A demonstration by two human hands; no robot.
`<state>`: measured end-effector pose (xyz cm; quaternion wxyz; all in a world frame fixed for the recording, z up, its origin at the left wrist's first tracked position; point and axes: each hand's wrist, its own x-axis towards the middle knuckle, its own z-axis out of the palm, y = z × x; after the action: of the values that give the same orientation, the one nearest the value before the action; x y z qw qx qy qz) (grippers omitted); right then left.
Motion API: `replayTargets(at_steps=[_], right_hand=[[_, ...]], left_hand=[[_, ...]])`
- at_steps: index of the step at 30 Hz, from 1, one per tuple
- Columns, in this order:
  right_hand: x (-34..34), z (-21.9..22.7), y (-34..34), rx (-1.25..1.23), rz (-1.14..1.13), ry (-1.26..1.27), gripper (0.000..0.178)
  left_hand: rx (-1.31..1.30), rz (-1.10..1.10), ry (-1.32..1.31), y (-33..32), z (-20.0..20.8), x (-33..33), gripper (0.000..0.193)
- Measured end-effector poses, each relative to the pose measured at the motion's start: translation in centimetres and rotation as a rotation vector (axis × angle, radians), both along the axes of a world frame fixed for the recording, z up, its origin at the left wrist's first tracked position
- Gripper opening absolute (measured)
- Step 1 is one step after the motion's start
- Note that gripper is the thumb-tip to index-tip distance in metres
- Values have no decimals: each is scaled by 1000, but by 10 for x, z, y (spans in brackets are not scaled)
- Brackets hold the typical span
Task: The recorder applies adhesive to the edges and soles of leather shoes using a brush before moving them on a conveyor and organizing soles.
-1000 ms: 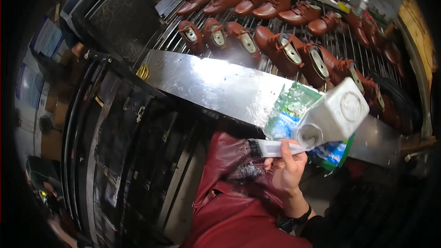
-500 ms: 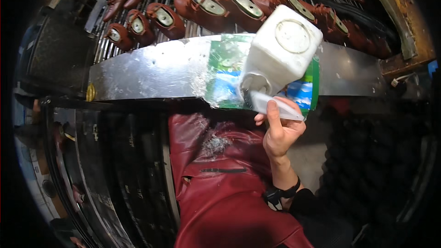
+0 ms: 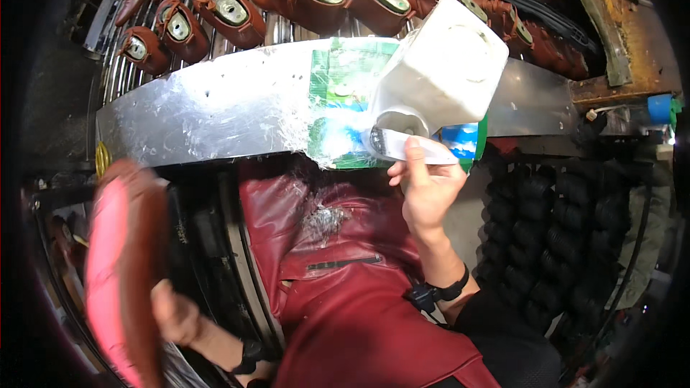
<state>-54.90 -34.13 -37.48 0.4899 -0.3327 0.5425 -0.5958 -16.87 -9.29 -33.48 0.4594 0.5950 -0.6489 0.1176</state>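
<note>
On the left, my left hand (image 3: 177, 313) grips a brown leather shoe (image 3: 118, 259) with its bright pink underside showing; both are smeared by motion. My right hand (image 3: 430, 190) pinches the flat, whitish handle of a brush (image 3: 424, 148) between thumb and fingers. The brush's dark bristles rest at the round mouth of a white plastic jug (image 3: 449, 65). This jug lies tipped, its mouth toward me, on a green and blue printed sheet (image 3: 345, 86) over the metal ledge. I cannot see what is inside it.
Several brown lace-up shoes (image 3: 230, 13) with pale insides stand on a roller conveyor behind the metal ledge (image 3: 208, 104). A dark red apron (image 3: 345, 309) covers my lap. Stacked black things (image 3: 553, 230) are at the right. A worn wooden frame (image 3: 611, 36) edges the conveyor.
My left hand has come into view at the left with the brown shoe. My right hand still holds the brush at the jug's mouth. The whole view has shifted slightly.
</note>
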Motion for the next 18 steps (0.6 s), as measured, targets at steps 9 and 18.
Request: replayTargets(at_steps=[9, 18], right_hand=[[30, 8, 4, 65, 451, -421, 21], [84, -2, -24, -40, 680, -88, 13]], left_hand=[[193, -221, -169, -155, -96, -82, 41], [140, -185, -162, -146, -108, -75, 38]])
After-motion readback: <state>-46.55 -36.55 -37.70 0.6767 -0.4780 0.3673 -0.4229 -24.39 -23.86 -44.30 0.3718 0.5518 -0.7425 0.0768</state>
